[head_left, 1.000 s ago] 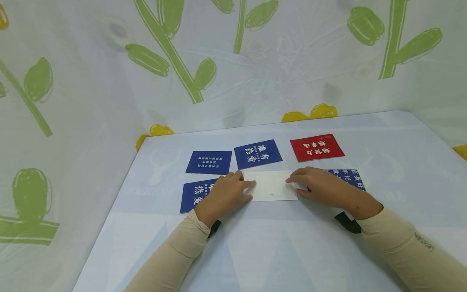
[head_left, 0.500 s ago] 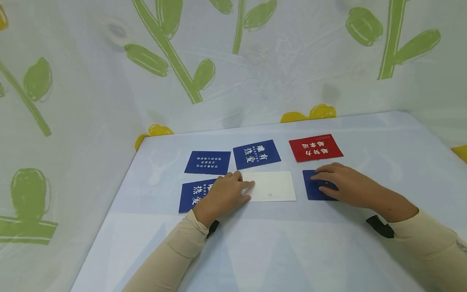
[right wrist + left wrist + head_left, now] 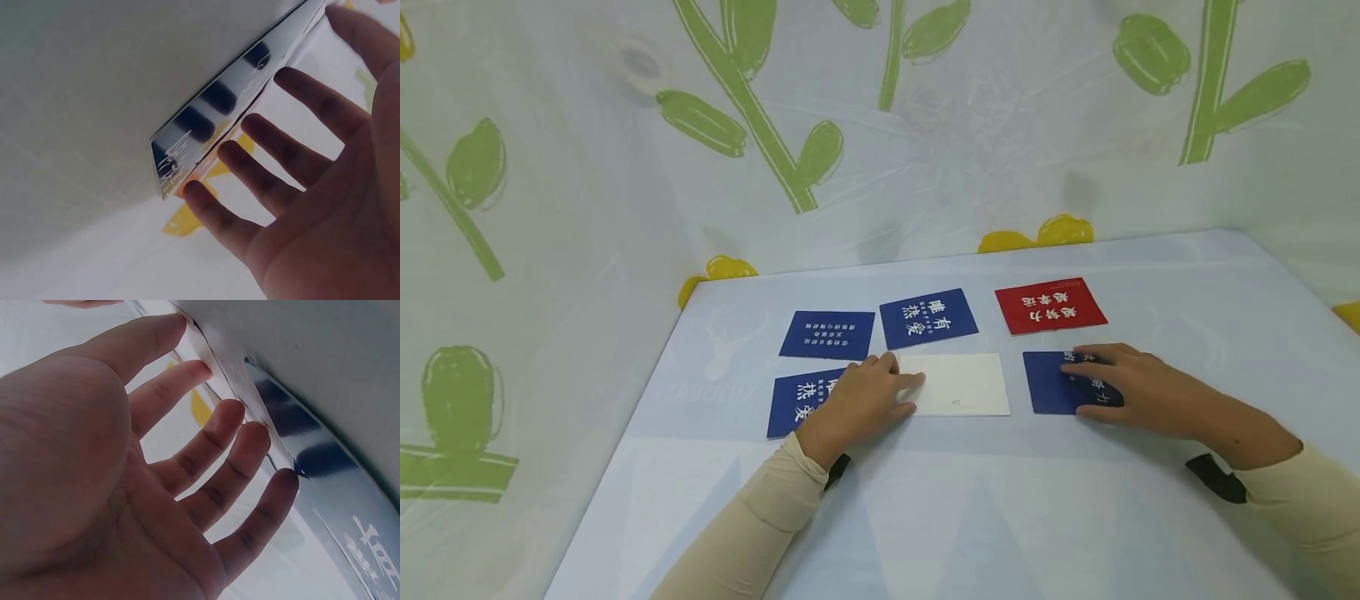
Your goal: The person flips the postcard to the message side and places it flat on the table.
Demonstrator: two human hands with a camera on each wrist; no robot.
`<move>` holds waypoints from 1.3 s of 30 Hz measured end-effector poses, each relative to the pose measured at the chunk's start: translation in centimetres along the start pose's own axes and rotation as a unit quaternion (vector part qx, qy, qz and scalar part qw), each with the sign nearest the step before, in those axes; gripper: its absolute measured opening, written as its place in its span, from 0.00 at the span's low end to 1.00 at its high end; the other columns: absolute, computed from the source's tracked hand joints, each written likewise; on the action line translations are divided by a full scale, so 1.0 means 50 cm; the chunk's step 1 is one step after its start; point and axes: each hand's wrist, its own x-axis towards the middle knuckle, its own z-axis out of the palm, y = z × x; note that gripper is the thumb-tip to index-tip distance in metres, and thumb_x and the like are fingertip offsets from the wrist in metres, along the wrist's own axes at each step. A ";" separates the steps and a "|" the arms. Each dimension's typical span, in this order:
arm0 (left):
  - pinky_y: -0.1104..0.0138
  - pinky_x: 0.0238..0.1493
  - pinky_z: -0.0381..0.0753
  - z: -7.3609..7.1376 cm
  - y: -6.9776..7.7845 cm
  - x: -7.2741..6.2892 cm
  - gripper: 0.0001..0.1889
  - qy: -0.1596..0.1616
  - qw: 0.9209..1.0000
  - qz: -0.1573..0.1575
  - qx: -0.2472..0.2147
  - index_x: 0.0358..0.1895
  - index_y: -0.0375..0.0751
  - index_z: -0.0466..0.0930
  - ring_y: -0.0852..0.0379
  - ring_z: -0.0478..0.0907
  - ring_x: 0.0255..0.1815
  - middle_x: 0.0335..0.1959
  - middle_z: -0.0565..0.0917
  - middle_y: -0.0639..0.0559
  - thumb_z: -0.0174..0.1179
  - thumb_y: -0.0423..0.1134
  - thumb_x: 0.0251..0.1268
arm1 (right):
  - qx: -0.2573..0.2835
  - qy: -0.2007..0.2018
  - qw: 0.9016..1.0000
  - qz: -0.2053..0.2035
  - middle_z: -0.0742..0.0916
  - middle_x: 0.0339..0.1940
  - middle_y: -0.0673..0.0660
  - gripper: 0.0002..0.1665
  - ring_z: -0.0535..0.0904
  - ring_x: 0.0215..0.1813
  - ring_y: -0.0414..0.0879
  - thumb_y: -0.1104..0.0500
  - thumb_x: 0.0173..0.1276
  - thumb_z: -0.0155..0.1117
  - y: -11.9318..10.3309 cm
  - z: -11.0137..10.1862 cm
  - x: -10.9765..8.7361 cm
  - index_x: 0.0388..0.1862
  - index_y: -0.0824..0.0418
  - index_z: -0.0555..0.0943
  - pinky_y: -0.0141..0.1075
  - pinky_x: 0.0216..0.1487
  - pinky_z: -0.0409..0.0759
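My left hand [image 3: 861,404] lies with relaxed fingers over the left edge of a white card [image 3: 958,387], its index fingertip on the card. Under that wrist, a blue card [image 3: 786,408] with white characters is partly covered. To the right, my right hand [image 3: 1138,392] spreads its fingers over another blue card [image 3: 1047,387] with white lettering, hiding its right part. In the left wrist view, fingers [image 3: 253,447] stand apart beside a card edge. The right wrist view has straight, spread fingers [image 3: 262,137] along the blue card [image 3: 206,106].
Behind the hands lie two more blue cards, one at the left [image 3: 827,335] and one in the middle [image 3: 928,318]. A red card [image 3: 1051,306] is at the back right. The pale table [image 3: 955,508] meets a leaf-patterned curtain [image 3: 985,167] behind.
My right hand has moved right, off the white card and onto the blue card beside it. The left hand has stayed at the white card's left edge.
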 end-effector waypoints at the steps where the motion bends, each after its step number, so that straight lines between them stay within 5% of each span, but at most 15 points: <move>1: 0.52 0.55 0.80 0.000 0.001 0.001 0.23 -0.001 1.000 0.000 -0.002 0.66 0.59 0.78 0.51 0.78 0.48 0.53 0.81 0.47 0.63 0.52 0.68 | 0.002 -0.003 1.000 -0.001 0.76 0.69 0.64 0.40 0.69 0.68 0.66 0.39 0.58 0.74 0.002 0.002 -0.001 0.67 0.51 0.78 0.66 0.57 0.77; 25: 0.52 0.54 0.78 -0.012 0.009 0.009 0.21 -0.007 0.999 -0.013 -0.028 0.62 0.54 0.82 0.51 0.78 0.47 0.50 0.81 0.47 0.64 0.52 0.67 | 0.040 -0.010 0.999 -0.006 0.76 0.69 0.63 0.38 0.70 0.68 0.66 0.42 0.57 0.76 0.009 0.004 0.003 0.66 0.50 0.79 0.59 0.56 0.81; 32: 0.56 0.54 0.80 -0.041 0.062 0.039 0.20 0.029 0.999 0.014 -0.008 0.61 0.54 0.82 0.53 0.81 0.50 0.51 0.82 0.50 0.62 0.54 0.69 | 0.042 -0.004 0.999 0.000 0.77 0.69 0.63 0.39 0.70 0.69 0.65 0.41 0.56 0.77 0.013 0.006 0.001 0.65 0.52 0.79 0.59 0.57 0.80; 39: 0.54 0.61 0.79 -0.056 0.143 0.090 0.25 0.020 0.998 0.056 0.026 0.66 0.58 0.77 0.54 0.79 0.60 0.57 0.82 0.53 0.60 0.58 0.69 | 0.035 -0.014 0.999 0.011 0.77 0.69 0.63 0.41 0.71 0.69 0.65 0.38 0.54 0.77 0.009 0.003 0.007 0.65 0.53 0.79 0.59 0.57 0.80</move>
